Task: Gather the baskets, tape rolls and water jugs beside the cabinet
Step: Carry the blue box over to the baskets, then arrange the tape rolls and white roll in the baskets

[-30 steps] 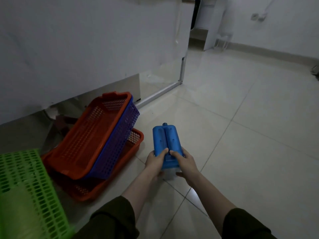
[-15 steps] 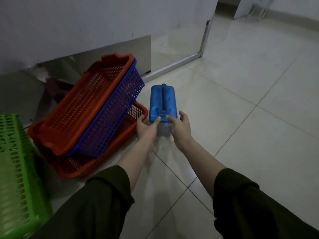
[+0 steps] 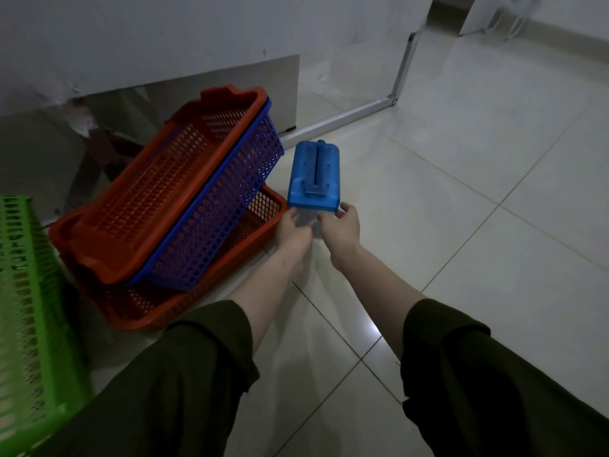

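Left hand [image 3: 294, 225] and right hand [image 3: 341, 225] each curl their fingers round the near end of the blue water jug [image 3: 314, 174], just beside the stacked baskets; I cannot tell whether it touches the floor [image 3: 461, 225]. I see an orange basket [image 3: 171, 192] nested in a blue basket [image 3: 224, 225], both tilted on a lower orange basket [image 3: 148, 311] before the white cabinet [image 3: 164, 37]. At far left stands a green basket [image 3: 29, 308].

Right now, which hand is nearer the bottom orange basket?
Left. The left hand holds the blue jug right beside the bottom basket at its corner; the right hand holds the jug's other side, farther away.
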